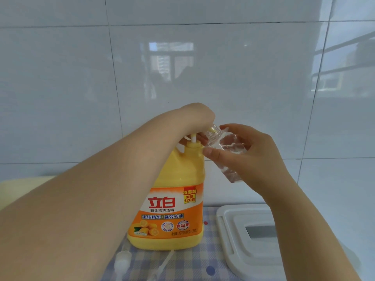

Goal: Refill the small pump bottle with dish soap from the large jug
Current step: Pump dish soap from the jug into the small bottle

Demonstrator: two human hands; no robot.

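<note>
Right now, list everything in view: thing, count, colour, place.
large jug: one, yellow with orange label, upright on the cloth, centre.
jug pump: one, white, on the jug's top, under the left hand.
small bottle: one, clear, tilted, mouth at the jug pump's spout.
small pump head: one, white with clear tube, lying on the cloth in front of the jug.
checked cloth: one, blue and white, under the jug.
white lid: one, right of the jug.
tiled wall: white, behind.
hands: left hand on the jug pump; right hand holds the small bottle.
</note>
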